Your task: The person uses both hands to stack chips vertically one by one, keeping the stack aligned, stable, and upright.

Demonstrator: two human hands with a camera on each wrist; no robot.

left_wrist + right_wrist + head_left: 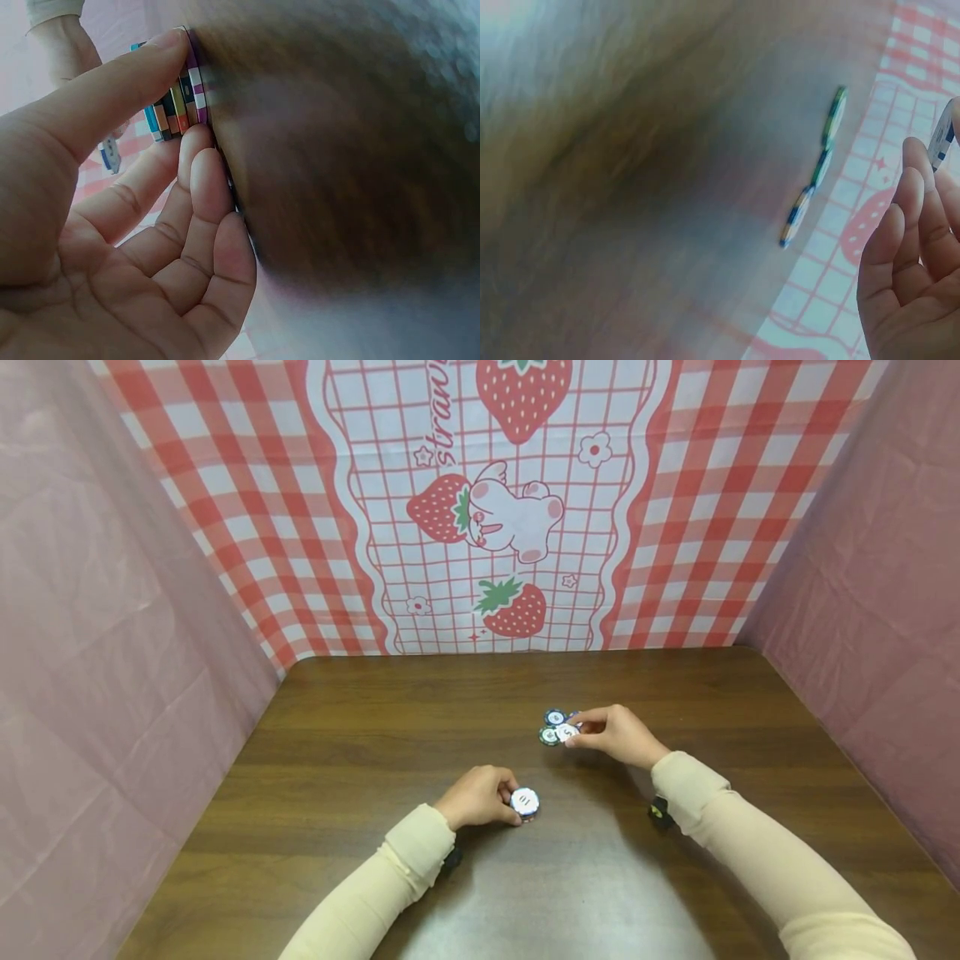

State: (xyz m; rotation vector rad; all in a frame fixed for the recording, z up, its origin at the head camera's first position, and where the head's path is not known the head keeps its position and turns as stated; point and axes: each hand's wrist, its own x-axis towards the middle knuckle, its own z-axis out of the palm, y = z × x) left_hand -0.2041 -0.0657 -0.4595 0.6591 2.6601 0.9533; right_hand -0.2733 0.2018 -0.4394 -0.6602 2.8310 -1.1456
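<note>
Round white-faced poker chip marked 5 (567, 733): pinched between thumb and fingers of the right hand (618, 735), raised above the table. Face up, near level; any slight tilt hard to judge. Numeral turned askew to the wearer. Being a disc, no long axis across its face.

Left hand (480, 795): thumb and index finger grip the sides of a short stack of round chips with multicoloured edges (525, 802), nearer the wearer. Stack axis upright, wider than tall; edges blue, orange, yellow and purple, exact count unclear. Top chip's "10" seems inverted.

Beyond the right fingertips: a green-rimmed chip (549, 737), a dark blue-rimmed chip (555, 717) and a blue chip partly hidden by the hand, all flat on the brown wood-grain table (360, 735).

Progress (judgement): several chips gathered into the stack; one held, three left loose.
</note>
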